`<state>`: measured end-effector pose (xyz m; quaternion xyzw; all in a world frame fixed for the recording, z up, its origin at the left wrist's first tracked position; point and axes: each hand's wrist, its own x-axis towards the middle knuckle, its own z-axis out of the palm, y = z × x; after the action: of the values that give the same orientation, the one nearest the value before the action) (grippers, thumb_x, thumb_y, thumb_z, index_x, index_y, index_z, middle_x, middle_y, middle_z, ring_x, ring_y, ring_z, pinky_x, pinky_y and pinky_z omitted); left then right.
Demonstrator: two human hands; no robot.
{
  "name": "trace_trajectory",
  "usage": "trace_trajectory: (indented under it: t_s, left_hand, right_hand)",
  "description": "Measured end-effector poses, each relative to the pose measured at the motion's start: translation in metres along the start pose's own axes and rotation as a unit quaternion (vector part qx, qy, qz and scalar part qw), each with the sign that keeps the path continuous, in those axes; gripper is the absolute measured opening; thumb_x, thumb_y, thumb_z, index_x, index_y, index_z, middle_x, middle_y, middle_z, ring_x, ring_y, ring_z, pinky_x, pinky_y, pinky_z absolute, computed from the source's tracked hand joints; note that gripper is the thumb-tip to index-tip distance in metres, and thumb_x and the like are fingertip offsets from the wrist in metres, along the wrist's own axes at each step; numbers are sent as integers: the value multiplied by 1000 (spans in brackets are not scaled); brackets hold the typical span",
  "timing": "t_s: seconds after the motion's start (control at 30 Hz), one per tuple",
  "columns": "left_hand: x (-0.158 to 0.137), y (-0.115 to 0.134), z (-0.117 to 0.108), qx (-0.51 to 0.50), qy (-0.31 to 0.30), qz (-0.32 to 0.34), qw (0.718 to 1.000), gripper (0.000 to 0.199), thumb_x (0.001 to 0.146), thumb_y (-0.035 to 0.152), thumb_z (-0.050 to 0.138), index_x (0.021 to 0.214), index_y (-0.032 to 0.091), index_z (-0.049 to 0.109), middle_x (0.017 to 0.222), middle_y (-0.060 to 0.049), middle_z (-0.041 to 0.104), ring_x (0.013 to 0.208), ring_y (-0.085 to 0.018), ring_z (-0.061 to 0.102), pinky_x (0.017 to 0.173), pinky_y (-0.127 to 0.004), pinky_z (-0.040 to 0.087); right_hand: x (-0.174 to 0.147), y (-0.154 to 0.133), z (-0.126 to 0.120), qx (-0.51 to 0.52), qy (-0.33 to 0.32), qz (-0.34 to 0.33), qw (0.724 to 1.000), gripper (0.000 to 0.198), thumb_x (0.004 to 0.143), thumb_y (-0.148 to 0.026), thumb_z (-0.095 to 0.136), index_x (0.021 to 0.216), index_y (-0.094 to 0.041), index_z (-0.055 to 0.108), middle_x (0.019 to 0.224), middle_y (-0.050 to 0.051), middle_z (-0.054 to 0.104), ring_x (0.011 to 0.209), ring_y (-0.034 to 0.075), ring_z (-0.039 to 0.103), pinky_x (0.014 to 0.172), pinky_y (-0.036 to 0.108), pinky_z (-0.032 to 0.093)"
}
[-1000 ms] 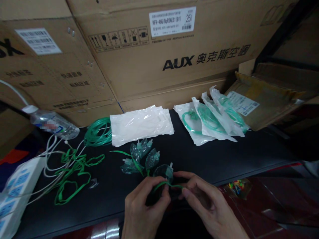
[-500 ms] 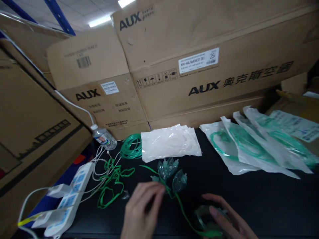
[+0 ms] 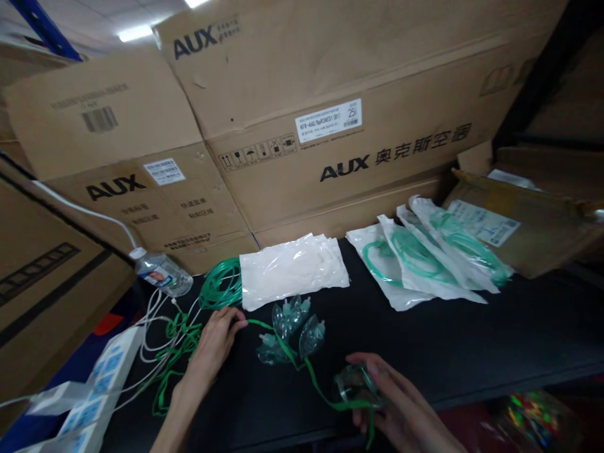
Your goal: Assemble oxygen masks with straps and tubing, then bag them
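Now nearer the black desk's [image 3: 438,343] back edge, the left hand [image 3: 218,340] pinches a flat green strap [image 3: 284,346]; the right hand [image 3: 399,402] still grips a clear domed plastic mask [image 3: 353,381].

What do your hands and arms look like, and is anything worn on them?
No glove on the left hand or the right hand, and no watch, bracelet or ring in sight. The left forearm shows no sleeve.
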<state>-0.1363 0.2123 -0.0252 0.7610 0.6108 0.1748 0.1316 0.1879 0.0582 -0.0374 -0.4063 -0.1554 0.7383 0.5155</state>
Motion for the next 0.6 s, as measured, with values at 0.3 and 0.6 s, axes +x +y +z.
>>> trace_trajectory:
  t_s: [0.3, 0.6]
  left_hand:
    - [-53, 20, -77, -231, 84, -167, 955, 46, 60, 61, 87, 82, 22, 78, 85, -4, 80, 80, -25, 75, 70, -25, 59]
    - [-91, 74, -83, -566, 230, -157, 776, 58, 27, 54, 102, 46, 20, 59, 60, 4, 62, 62, -13, 60, 59, -20, 58]
  right_hand:
    - [-14, -7, 5, 13, -50, 5, 999, 42, 81, -51, 83, 109, -20, 82, 102, 11, 81, 82, 23, 76, 80, 38, 57]
    - [-29, 0, 27, -53, -35, -43, 997, 41, 80, -54, 83, 106, -22, 82, 93, 8, 80, 79, 22, 75, 71, 34, 59]
